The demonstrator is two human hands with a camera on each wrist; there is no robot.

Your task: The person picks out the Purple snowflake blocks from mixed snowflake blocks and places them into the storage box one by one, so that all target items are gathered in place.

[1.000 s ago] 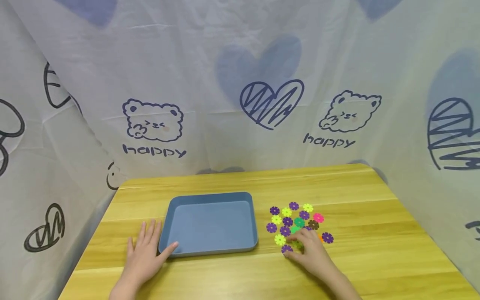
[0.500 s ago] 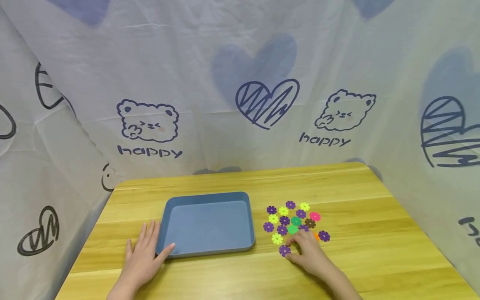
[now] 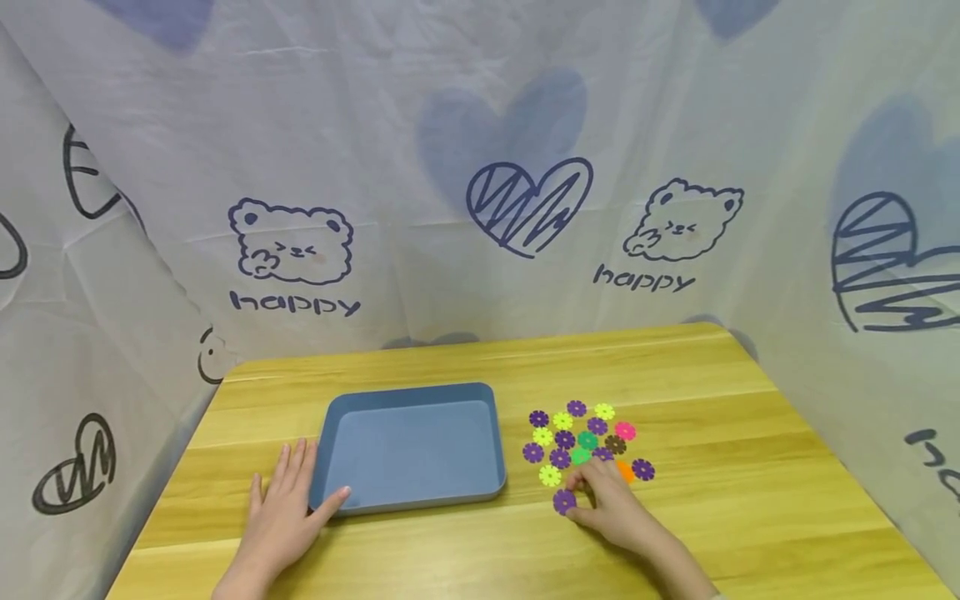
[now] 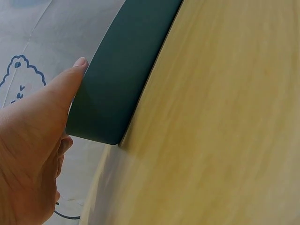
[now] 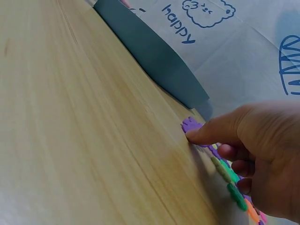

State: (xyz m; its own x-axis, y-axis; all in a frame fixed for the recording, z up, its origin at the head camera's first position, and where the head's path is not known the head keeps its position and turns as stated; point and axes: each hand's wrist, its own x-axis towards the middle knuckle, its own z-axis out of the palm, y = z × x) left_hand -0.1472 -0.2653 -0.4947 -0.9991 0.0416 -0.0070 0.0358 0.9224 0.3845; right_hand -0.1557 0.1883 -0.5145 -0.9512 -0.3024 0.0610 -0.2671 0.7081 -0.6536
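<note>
Head view: right hand (image 3: 613,508) at a small purple notched disc (image 3: 563,502), left hand (image 3: 281,521) at a shallow blue rectangular tray (image 3: 411,454)

Pictured on a yellow wood-grain table (image 3: 450,554), at the near edge of a loose cluster of flower-shaped notched discs (image 3: 559,458) and not far from the tray's near right corner: the purple disc, touched at its rim by the right thumb, with the bent forefinger close by on the far side. Impossible to tell whether pinched between the two or merely touched, and whether flat or slightly raised. Curled in the right wrist view: the remaining right-hand fingers, near green, olive and orange pieces partly hidden there.

Spread out at left: the fingers of the left hand, alongside the tray's left wall, with the thumb stretched apart across the near left corner and onto the rim. Confirmed in the left wrist view: thumb against the top edge of the tray's dark outer side.

Scattered beyond the right hand: a bright yellow disc (image 3: 550,476), a light green disc (image 3: 581,456), a dark green disc (image 3: 587,440), a brown disc (image 3: 615,444), a pink disc (image 3: 626,431), an orange disc (image 3: 626,472), plus further purple and yellow ones. Hung behind the table: a pale cloth (image 3: 420,292), printed with bear faces, hearts and the word "happy".
</note>
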